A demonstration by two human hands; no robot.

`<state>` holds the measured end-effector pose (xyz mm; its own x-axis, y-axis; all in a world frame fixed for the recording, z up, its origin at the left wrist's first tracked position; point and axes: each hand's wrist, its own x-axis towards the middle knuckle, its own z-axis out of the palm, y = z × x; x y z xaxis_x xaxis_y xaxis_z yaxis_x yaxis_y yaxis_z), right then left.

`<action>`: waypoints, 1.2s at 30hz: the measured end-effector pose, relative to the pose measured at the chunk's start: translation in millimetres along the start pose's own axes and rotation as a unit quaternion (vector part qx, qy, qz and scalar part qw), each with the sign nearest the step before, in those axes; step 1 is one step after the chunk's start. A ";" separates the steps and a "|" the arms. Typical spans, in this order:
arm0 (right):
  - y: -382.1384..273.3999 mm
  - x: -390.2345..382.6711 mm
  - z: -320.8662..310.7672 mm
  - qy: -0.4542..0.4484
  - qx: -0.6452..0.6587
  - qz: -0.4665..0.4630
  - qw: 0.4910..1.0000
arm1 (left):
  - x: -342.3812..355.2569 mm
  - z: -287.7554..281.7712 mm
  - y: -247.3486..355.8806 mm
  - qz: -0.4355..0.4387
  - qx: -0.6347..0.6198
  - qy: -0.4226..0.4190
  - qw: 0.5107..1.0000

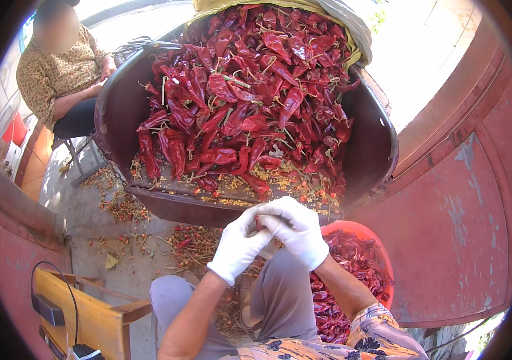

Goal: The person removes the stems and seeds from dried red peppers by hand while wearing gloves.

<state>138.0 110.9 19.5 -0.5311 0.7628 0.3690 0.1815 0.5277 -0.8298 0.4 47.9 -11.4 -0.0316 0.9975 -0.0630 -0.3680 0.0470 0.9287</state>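
My left hand [239, 244] and my right hand [296, 229], both in white gloves, meet above my knees, just in front of the cart's near edge. Their fingers are closed together around a dried red chili pepper [259, 223], of which only a small red bit shows between them. Beyond them a big heap of dried red chili peppers [238, 108], many with pale stems, fills a dark red metal cart [121, 99]. Yellow seeds [226, 191] and bits of stem lie along its near lip. At my right, an orange-red basin [382, 246] holds more red chili pieces [352, 258].
Stem scraps [121, 204] litter the grey floor. A wooden stool [97, 318] with a black box and cable stands at lower left. Red metal doors [448, 228] flank both sides. A seated person [58, 72] is at the far left; a yellowish sack [352, 36] lies behind the heap.
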 end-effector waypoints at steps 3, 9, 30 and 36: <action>-15.5 -0.2 -3.0 0.015 0.158 0.231 0.960 | -4.6 -0.7 4.8 -0.031 -0.058 -0.039 0.997; -12.2 4.5 0.2 0.036 0.247 0.270 0.930 | -2.8 -7.5 7.5 -0.088 -0.022 -0.039 0.995; 36.6 29.1 -2.0 0.022 -0.357 -0.004 0.934 | 3.4 -23.5 16.9 -0.028 -0.067 0.217 0.973; 43.8 34.9 -12.7 0.057 -0.309 -0.003 0.949 | 8.8 -16.9 8.0 0.232 0.287 0.222 0.902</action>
<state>137.9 165.3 1.3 -0.4475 0.7760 0.4445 0.6478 0.6239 -0.4370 -18.5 56.2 -10.7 -0.4746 0.8031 0.3601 0.3191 -0.2243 0.9208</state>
